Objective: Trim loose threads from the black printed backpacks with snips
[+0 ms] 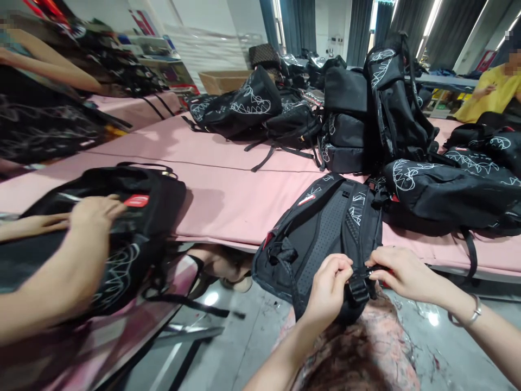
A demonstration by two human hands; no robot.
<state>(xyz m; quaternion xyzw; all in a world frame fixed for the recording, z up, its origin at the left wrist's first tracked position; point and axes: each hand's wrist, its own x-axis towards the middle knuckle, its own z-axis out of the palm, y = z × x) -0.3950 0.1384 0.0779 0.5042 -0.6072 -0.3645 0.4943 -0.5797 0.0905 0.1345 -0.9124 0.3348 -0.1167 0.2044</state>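
Pink tabletop [228, 209] in a workroom, running from left to right beneath black bags, its near edge above a grey floor [252, 336]. At far left, a co-worker's hand [91, 214] lies over the opening of a black backpack with a red label [136, 201]; its contents cannot be made out. Next comes a bare stretch of pink cover, the main open room. Behind it stand a cardboard box [220, 82], contents hidden, and a pile of black bags [345, 92]. Right of the bare stretch lies the handled backpack [321, 239], back panel upward, lower end overhanging the near edge. Its long axis runs away from the person, leaning slightly right, top end farthest. At that lower end, the left hand [330, 285] and right hand [401, 271] each have a narrow, pinching grip on a black strap with a buckle [359, 288]. Just beside, a patterned black bag [443, 190] limits room at right.
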